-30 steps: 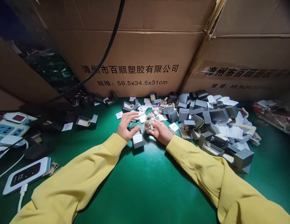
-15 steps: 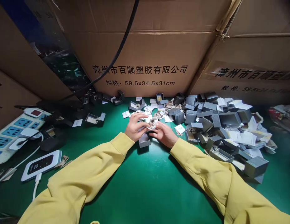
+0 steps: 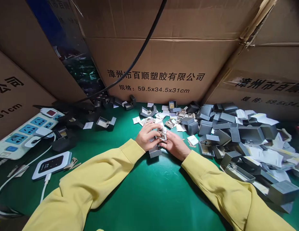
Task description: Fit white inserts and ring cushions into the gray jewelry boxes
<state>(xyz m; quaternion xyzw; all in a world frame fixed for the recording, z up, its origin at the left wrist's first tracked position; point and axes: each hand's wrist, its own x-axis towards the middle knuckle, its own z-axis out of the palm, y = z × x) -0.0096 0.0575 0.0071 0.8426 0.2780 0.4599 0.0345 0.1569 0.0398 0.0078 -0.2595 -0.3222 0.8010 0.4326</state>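
Both my hands meet over the middle of the green table. My left hand (image 3: 148, 136) has its fingers pinched on a small whitish folded card piece (image 3: 163, 132), possibly a box insert. From the other side, the fingertips of my right hand (image 3: 176, 146) close on the same piece. Its details are partly covered by my fingers. Just below my hands stands a small dark grey box (image 3: 155, 152), its upper part hidden by my left hand. Loose white papers (image 3: 149, 120) lie right behind my hands.
A large heap of grey boxes and papers (image 3: 250, 134) fills the right side. Cardboard cartons (image 3: 159, 57) wall off the back, with a black cable (image 3: 139, 54) hanging across. At left are a power strip (image 3: 26, 131) and a white device with a screen (image 3: 52, 164).
The view has turned slightly left, so everything appears shifted to the right. The small card piece now stands more upright between my fingers. My hands stay over the grey box.
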